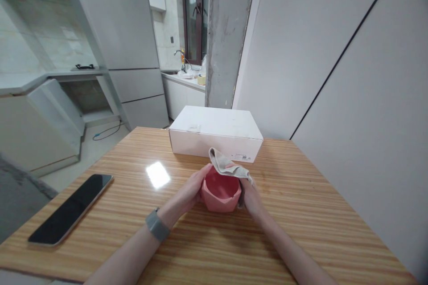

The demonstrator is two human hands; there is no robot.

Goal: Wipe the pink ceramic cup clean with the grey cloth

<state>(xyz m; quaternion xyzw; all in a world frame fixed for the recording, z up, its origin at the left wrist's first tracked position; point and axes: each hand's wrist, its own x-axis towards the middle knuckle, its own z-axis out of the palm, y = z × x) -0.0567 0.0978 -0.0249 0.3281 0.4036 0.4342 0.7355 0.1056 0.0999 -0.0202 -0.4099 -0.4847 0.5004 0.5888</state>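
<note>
Between my hands is a pink faceted bowl-like pot [220,200], its open mouth tipped toward me over the wooden table. My left hand [196,183], with a grey band on its wrist, grips the pot's left side. At the right side, my right hand [250,196] is closed on a light grey-beige cloth [227,165], which drapes over the pot's far rim and down its right side. The cloth covers part of the right fingers.
A white cardboard box [214,125] stands just behind the pot. A black phone [72,209] lies at the table's left. The wooden table [301,218] runs along a white wall panel [361,111] on the right. A fridge [117,22] and a sink counter [185,89] are farther back.
</note>
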